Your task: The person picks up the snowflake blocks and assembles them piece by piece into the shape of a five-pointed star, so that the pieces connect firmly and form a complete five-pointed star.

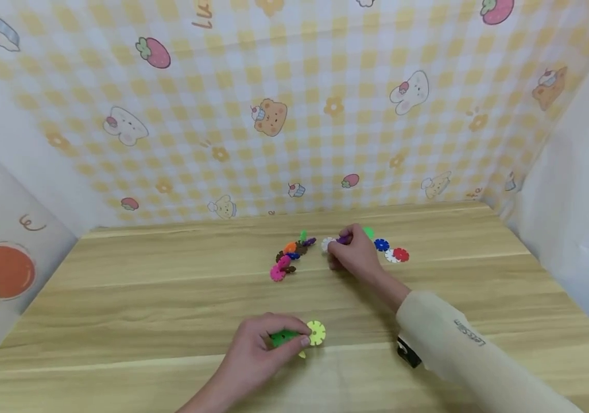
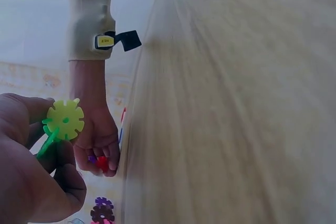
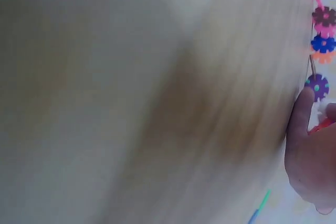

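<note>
Two jobs being done at once: holding near, picking up farther off

Toward the front of the counter (image 1: 170,298), a green disc (image 1: 284,338) and a yellow disc (image 1: 317,332), apparently slotted together, are being pinched between the thumb and fingers of the left hand (image 1: 254,350). Farther back, a purple disc (image 1: 344,239) is being clasped in the curled grip of the right hand (image 1: 360,256), with a white disc (image 1: 326,245) at its fingertips. A red piece (image 2: 102,164) is also showing there; whether these are joined cannot be told.

By appearance, discs are being collected for joining, and a further pick-up is the step in hand. Next, a lift and a carry toward the left hand would be called for, slot being lined up with slot.

A multicoloured cluster (image 1: 292,256) is lying just left of the right hand, so a knock is being risked by any sideways sweep. On the other side, a light green disc (image 1: 369,232) is being partly covered by that hand; a blue disc (image 1: 382,245) and a red disc (image 1: 400,254) are lying beyond. A black device (image 1: 408,351) is being worn at the right cuff, low enough for loose pieces to be brushed.
</note>
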`<state>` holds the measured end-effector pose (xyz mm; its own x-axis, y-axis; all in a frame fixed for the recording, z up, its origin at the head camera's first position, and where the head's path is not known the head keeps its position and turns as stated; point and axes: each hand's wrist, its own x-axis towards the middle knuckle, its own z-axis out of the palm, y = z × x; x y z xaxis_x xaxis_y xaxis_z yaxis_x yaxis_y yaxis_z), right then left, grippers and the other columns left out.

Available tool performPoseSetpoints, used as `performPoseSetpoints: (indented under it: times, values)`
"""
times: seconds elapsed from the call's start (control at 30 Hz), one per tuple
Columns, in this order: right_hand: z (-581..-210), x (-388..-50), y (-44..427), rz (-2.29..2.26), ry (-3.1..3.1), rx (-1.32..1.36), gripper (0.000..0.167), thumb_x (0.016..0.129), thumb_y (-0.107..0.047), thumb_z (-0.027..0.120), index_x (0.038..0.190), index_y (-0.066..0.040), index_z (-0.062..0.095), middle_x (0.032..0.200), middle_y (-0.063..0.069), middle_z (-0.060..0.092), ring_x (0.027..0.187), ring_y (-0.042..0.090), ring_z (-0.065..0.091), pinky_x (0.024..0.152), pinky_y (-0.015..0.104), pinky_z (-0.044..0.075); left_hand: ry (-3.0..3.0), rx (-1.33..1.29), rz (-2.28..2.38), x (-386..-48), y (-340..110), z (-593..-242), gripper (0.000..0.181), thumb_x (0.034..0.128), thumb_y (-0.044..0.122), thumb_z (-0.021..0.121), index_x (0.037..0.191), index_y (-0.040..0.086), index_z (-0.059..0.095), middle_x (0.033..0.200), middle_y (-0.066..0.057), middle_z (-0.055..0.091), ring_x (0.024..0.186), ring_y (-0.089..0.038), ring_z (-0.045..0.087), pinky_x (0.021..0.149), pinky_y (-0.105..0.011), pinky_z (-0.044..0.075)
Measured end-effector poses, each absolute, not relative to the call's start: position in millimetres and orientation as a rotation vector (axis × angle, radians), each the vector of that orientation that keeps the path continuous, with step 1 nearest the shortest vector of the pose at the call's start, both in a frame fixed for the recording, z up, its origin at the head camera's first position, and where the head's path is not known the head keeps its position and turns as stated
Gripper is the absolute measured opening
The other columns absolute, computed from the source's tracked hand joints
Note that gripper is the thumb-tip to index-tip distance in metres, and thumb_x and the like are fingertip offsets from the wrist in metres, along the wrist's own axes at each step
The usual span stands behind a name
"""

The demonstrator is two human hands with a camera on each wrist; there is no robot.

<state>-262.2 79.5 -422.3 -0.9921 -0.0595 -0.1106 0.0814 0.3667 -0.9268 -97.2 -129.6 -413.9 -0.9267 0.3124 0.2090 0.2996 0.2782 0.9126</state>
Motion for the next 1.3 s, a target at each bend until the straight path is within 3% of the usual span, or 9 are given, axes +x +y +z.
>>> performPoseSetpoints:
  times: [0.2, 0.33, 0.43, 0.53, 0.63, 0.77, 0.93, 1.13, 1.3]
  values:
    - [-417, -237, 92, -1.735, 2.449, -0.101, 0.026, 0.090, -0.021, 0.077, 0.099, -0.004, 0.059, 0.083, 0.004, 0.059, 0.068, 0.016, 0.054, 0.059, 0.024, 0.048, 2.501, 0.617, 1.733, -96, -130, -410, 0.009, 0.0915, 0.024, 0.078, 0.100, 0.023, 0.080, 0.103, 0.011, 0.077, 0.098, -0.010, 0.067, 0.088, -0.028, 0.051]
    - [-408, -214, 100, -1.760, 2.332, -0.090, 0.028, 0.091, -0.025, 0.078, 0.090, -0.006, 0.058, 0.080, 0.002, 0.063, 0.069, 0.017, 0.051, 0.060, 0.025, 0.045, 2.474, 0.650, 1.739, -97, -132, -409, 0.011, 0.0926, 0.023, 0.077, 0.104, 0.023, 0.079, 0.107, 0.009, 0.076, 0.099, -0.010, 0.066, 0.087, -0.027, 0.052]
    - [-400, -196, 108, -1.881, 2.137, -0.048, 0.030, 0.094, -0.022, 0.075, 0.097, -0.003, 0.052, 0.090, 0.006, 0.068, 0.080, 0.017, 0.059, 0.072, 0.026, 0.053, 2.473, 0.693, 1.747, -97, -131, -410, 0.019, 0.0938, 0.022, 0.076, 0.113, 0.022, 0.074, 0.110, 0.007, 0.076, 0.101, -0.011, 0.067, 0.090, -0.027, 0.052]
    - [-394, -179, 118, -1.998, 1.890, -0.070, 0.036, 0.098, -0.018, 0.070, 0.118, 0.001, 0.046, 0.105, 0.009, 0.068, 0.092, 0.017, 0.065, 0.085, 0.029, 0.058, 2.484, 0.700, 1.746, -96, -129, -410, 0.030, 0.0938, 0.019, 0.076, 0.123, 0.022, 0.069, 0.111, 0.006, 0.074, 0.100, -0.010, 0.067, 0.091, -0.026, 0.053]
    - [-394, -162, 126, -2.049, 1.675, -0.146, 0.034, 0.101, -0.014, 0.065, 0.129, -0.002, 0.051, 0.113, 0.007, 0.066, 0.099, 0.017, 0.066, 0.090, 0.030, 0.058, 2.485, 0.660, 1.747, -95, -129, -411, 0.031, 0.0934, 0.016, 0.075, 0.123, 0.022, 0.070, 0.112, 0.005, 0.074, 0.101, -0.010, 0.066, 0.090, -0.026, 0.053]
    - [-404, -143, 128, -2.106, 1.505, -0.305, 0.016, 0.104, -0.010, 0.059, 0.116, -0.012, 0.069, 0.108, 0.000, 0.069, 0.097, 0.014, 0.068, 0.089, 0.029, 0.059, 2.505, 0.605, 1.751, -93, -130, -410, 0.023, 0.0924, 0.014, 0.075, 0.113, 0.024, 0.074, 0.111, 0.006, 0.073, 0.099, -0.012, 0.063, 0.085, -0.026, 0.053]
    - [-411, -129, 117, -2.179, 1.503, -0.357, 0.020, 0.104, -0.007, 0.058, 0.110, -0.018, 0.073, 0.104, -0.003, 0.072, 0.095, 0.013, 0.069, 0.089, 0.033, 0.060, 2.528, 0.602, 1.780, -92, -129, -408, 0.021, 0.0896, 0.011, 0.077, 0.106, 0.024, 0.076, 0.107, 0.007, 0.073, 0.094, -0.011, 0.064, 0.081, -0.026, 0.054]
    - [-412, -124, 110, -2.191, 1.580, -0.341, 0.019, 0.103, -0.008, 0.060, 0.112, -0.015, 0.074, 0.108, -0.001, 0.071, 0.098, 0.013, 0.068, 0.092, 0.036, 0.059, 2.537, 0.663, 1.811, -90, -121, -406, 0.019, 0.0884, 0.011, 0.079, 0.105, 0.021, 0.077, 0.107, 0.005, 0.074, 0.098, -0.010, 0.067, 0.085, -0.027, 0.056]
    - [-413, -118, 110, -2.183, 1.705, -0.283, 0.021, 0.101, -0.009, 0.063, 0.118, -0.012, 0.074, 0.115, 0.001, 0.072, 0.103, 0.013, 0.067, 0.093, 0.033, 0.059, 2.551, 0.537, 1.789, -88, -116, -401, 0.020, 0.0876, 0.014, 0.081, 0.104, 0.025, 0.077, 0.107, 0.010, 0.073, 0.098, -0.010, 0.066, 0.086, -0.027, 0.056]
